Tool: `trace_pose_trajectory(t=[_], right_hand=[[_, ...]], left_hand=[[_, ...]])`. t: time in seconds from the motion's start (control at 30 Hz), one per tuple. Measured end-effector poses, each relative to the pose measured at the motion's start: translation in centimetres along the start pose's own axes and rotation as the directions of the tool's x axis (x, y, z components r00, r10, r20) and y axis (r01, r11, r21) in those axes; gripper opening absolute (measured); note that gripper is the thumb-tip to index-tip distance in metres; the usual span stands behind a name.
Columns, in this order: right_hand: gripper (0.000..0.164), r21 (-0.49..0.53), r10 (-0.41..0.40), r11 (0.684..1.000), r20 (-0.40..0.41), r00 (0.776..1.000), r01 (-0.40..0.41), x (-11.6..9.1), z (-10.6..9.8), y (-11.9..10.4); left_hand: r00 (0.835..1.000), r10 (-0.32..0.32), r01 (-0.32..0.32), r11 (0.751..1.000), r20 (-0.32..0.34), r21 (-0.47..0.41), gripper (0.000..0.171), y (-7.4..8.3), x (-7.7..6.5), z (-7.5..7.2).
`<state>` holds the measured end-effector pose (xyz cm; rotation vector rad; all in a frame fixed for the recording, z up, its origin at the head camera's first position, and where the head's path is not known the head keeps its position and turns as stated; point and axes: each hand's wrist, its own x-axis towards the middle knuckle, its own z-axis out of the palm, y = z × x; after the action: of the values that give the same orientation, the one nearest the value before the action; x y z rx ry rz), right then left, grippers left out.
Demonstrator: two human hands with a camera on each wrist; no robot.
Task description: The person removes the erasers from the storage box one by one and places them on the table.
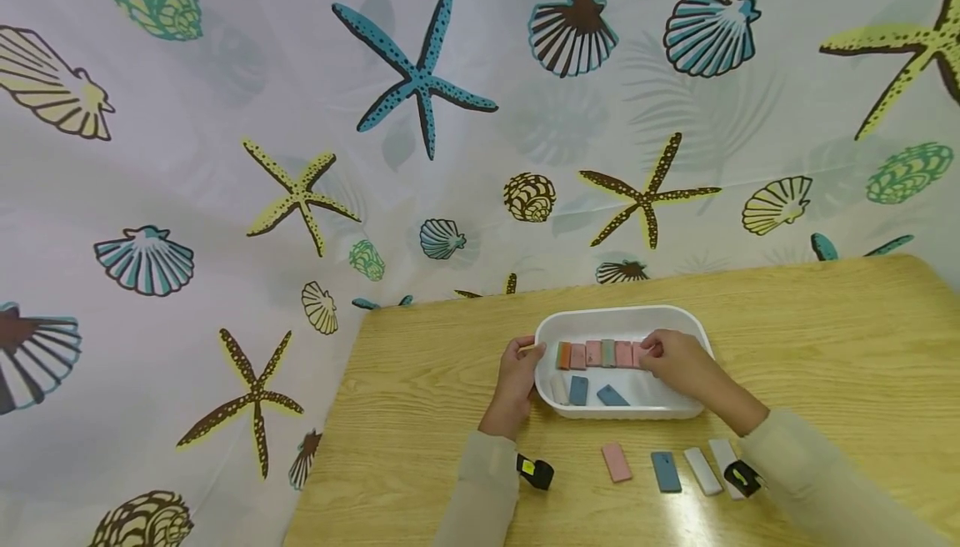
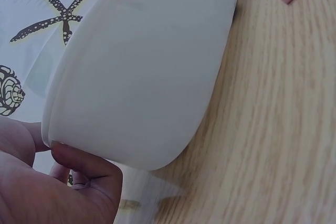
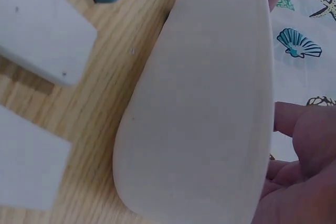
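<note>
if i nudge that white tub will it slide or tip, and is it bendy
The white tub looks fairly stiff: it shows no obvious bend where the left hand grips it. Being low and wide on the table, it would probably slide rather than tip. The blue blocks inside, lying loose, might shift.

The tray point(image 1: 622, 413) is white, the block point(image 1: 637, 356) pink, the backdrop point(image 1: 480, 163) starfish-patterned.
</note>
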<state>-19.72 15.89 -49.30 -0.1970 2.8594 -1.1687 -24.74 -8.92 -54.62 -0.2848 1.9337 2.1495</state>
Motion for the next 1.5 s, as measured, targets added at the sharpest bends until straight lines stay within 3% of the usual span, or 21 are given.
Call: trace_pose_trajectory(t=[0.23, 0.47, 1.07, 1.5], right_hand=[[0.033, -0.047, 0.149, 0.988, 0.091, 0.985, -0.146, 1.6, 0.1, 1.4], [0.022, -0.010, 0.229, 0.973, 0.125, 0.965, -0.230, 2.4, 1.0, 1.8], [0.024, -0.020, 0.196, 0.981, 0.041, 0.980, -0.195, 3.4, 1.9, 1.8], [0.023, 0.012, 0.215, 0.976, 0.047, 0.975, -0.216, 3.5, 2.1, 1.8]], left_hand=[[1.000, -0.001, 0.001, 1.000, 0.000, -0.017, 0.029, 0.0, 0.1, 0.1], [1.000, 0.004, -0.004, 1.000, -0.023, -0.008, 0.030, -0.3, 0.1, 0.2], [1.000, 0.005, -0.005, 1.000, -0.010, -0.001, 0.029, 0.4, -0.4, 0.2], [1.000, 0.008, -0.008, 1.000, -0.020, 0.002, 0.028, 0.0, -0.1, 0.2]])
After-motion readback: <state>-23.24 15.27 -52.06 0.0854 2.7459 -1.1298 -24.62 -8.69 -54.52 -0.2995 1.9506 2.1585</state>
